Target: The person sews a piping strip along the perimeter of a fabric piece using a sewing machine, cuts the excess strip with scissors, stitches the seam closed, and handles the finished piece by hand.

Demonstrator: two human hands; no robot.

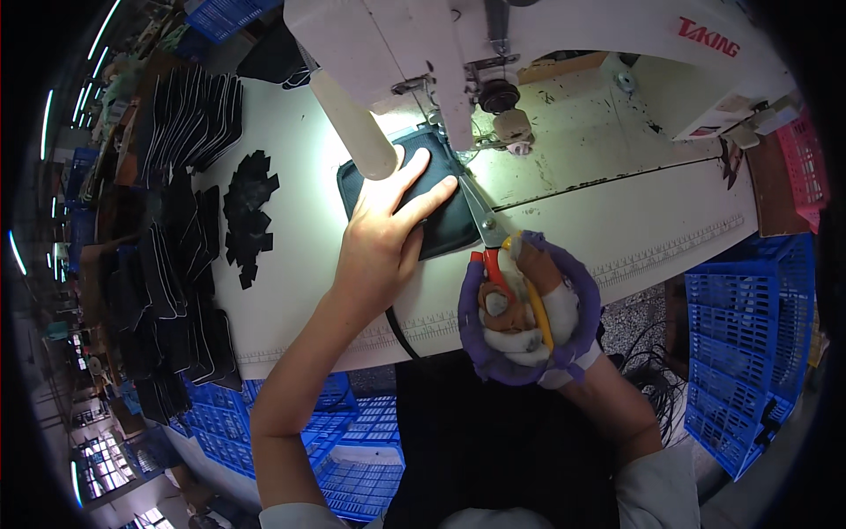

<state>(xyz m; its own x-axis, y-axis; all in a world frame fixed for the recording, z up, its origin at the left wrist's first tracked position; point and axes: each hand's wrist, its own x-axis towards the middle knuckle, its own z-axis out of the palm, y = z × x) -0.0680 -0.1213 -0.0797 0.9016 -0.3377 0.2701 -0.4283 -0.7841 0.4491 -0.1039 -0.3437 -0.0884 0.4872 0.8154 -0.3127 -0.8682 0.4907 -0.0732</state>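
Black piece (451,222) beneath left grip (384,217)

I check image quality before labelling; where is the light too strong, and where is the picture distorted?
Head view: glare whitens the flat pale worktable near the bare left fingers; head view, toward the rim: the blue plastic lattice crate at right bends, corners go black.

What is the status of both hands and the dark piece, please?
Left hand spread on dark piece. Right hand gripping scissors, tips by the piece's right edge. Sewing machine head overhanging the far end.
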